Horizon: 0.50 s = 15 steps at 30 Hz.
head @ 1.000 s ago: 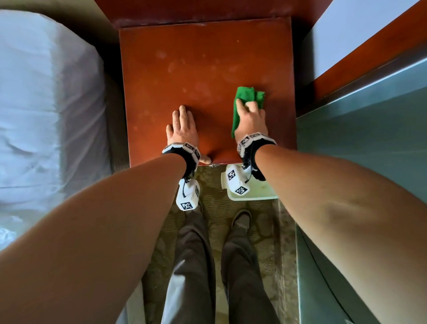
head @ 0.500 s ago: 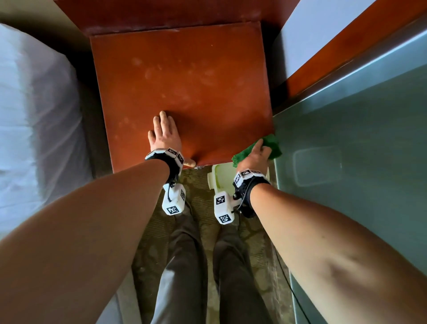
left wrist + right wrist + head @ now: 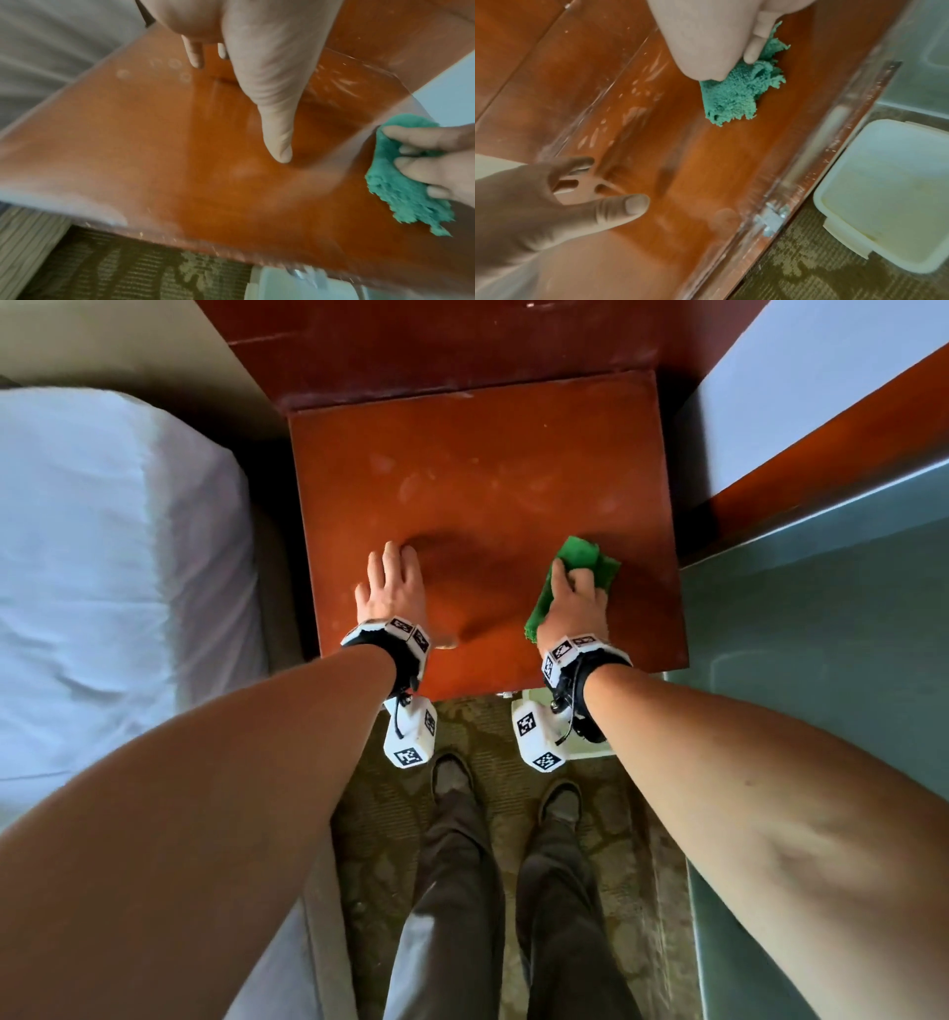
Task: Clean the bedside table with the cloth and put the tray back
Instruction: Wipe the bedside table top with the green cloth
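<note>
The red-brown bedside table (image 3: 488, 495) shows pale smudges on its far half. My right hand (image 3: 575, 603) grips a bunched green cloth (image 3: 585, 562) and presses it on the table's right side, near the front. The right wrist view shows the cloth (image 3: 736, 97) sticking out under the curled fingers. My left hand (image 3: 390, 588) lies flat on the front left part, fingers straight, thumb (image 3: 277, 125) spread. A cream plastic tray (image 3: 885, 192) sits on the carpet below the table's front right corner, mostly hidden in the head view.
A bed with a white sheet (image 3: 102, 557) stands close on the left. A glass-topped surface (image 3: 821, 634) runs along the right. A wooden panel (image 3: 462, 351) rises behind the table. My shoes (image 3: 452, 778) stand on patterned carpet in front.
The right hand dragged the cloth to the table's front right corner, then pushed it back onto the right side. The left hand stayed flat in place.
</note>
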### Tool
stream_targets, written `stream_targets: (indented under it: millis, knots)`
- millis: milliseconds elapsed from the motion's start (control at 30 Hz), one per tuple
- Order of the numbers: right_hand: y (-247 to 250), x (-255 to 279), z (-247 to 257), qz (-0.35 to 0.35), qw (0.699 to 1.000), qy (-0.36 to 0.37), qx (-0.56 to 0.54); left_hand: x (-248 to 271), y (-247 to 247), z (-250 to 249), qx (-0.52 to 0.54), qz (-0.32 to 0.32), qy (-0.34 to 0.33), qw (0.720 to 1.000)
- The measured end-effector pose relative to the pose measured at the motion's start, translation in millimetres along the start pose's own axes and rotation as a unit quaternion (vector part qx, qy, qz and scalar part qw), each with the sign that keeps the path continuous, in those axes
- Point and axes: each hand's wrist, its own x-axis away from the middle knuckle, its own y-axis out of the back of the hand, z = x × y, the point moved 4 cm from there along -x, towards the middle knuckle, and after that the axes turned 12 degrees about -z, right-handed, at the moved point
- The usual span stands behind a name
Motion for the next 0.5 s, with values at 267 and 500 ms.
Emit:
stream_targets:
  millis: [267, 500]
  knots:
    - [-15, -29, 96, 0.030, 0.989, 0.142, 0.029, -57, 23, 57, -0.050, 0.038, -0.003, 0.998]
    - [-21, -39, 119, 0.032, 0.975, 0.215, 0.038, -69, 26, 53, -0.049, 0.062, -0.013, 0.997]
